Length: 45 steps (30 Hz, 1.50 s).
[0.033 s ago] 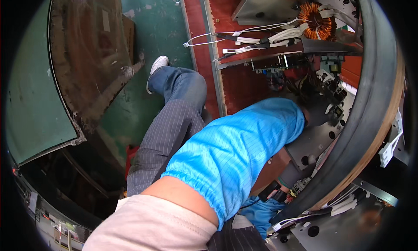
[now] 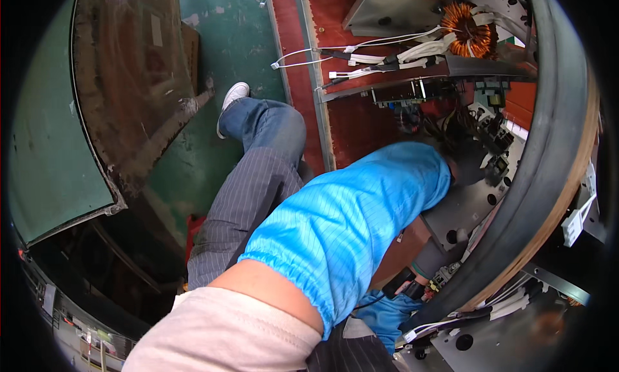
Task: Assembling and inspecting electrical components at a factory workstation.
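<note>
Green floor (image 2: 238, 33) looks unchanged, blue left sleeve (image 2: 361, 204) rides slightly higher; can't tell how left hand (image 2: 469, 165) or right hand (image 2: 440, 258) grips.

This is looking like an electronics workshop: a copper-wound coil (image 2: 459, 17) and white cables (image 2: 422, 53) are sitting far right, scuffed green floor (image 2: 222, 49) spreading left

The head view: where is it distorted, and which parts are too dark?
In the head view, corners are black and the grey band at right bows strongly; deep shadow lies below the green panel at left; the gloved left hand is dim, its grip unclear.
</note>
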Available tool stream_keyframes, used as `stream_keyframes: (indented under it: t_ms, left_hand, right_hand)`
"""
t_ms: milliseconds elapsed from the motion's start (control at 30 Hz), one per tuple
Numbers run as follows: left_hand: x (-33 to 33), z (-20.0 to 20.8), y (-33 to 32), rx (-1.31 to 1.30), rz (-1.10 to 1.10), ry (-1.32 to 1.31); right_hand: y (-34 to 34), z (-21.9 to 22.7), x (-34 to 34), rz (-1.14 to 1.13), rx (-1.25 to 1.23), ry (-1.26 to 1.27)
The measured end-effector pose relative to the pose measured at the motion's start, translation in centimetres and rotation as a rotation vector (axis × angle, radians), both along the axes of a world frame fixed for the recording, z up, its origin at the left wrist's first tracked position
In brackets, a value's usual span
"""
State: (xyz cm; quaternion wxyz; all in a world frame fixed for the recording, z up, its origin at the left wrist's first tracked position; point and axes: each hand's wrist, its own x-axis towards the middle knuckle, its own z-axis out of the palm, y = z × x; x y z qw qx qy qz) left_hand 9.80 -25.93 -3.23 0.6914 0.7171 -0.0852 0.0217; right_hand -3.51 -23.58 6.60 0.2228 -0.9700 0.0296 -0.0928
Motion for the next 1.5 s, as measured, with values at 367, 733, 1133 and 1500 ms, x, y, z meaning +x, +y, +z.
stream_keyframes:
  t_ms: [367, 733, 1133, 1500]
  left_hand:
    - [5.3, 1.2, 12.6, -0.176, -0.483, -0.062]
    - [-11.3, 2.1, 33.8, -0.217, -0.262, 0.281]
    - [-13.0, -8.5, 26.2, 0.478, -0.258, 0.201]
    - [-13.4, -6.8, 31.1, 0.48, 0.059, 0.224]
  right_hand:
    - [3.1, -0.1, -0.1, 0.081, -0.173, 0.039]
    - [7.3, 0.3, 3.5, 0.148, -0.279, -0.091]
    - [10.7, -0.6, 4.0, -0.157, 0.061, -0.034]
    - [15.4, 1.1, 3.3, 0.182, -0.469, -0.198]
